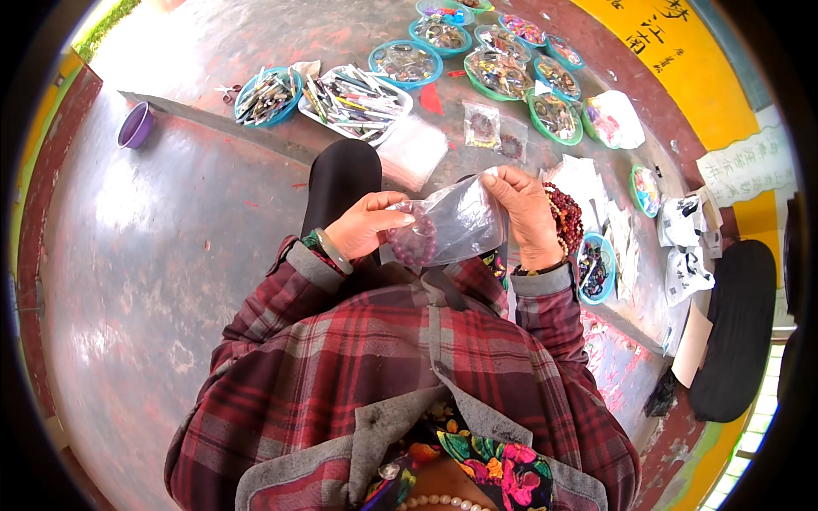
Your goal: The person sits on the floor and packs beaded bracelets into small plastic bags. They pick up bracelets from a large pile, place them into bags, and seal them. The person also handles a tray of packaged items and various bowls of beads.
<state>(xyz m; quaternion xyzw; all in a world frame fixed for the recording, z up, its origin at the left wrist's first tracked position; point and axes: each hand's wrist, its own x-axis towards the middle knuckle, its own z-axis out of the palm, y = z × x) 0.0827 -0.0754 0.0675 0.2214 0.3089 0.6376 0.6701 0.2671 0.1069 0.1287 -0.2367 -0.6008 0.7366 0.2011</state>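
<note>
A clear plastic bag is stretched between my two hands above my lap. My left hand pinches its left end, where a ring of purple-red beads, a bracelet, shows through the film. Whether the fingers also grip the beads is hard to see. With thumb and fingers closed, my right hand holds the bag's upper right corner. A bunch of dark red and amber bead strings lies just beside that hand; where it rests is hidden.
Ahead are a white basket of pens, a blue basin of pens, a stack of clear bags, bagged bracelets and several basins of small items, including a green one. A blue bowl stands right; a purple basin far left.
</note>
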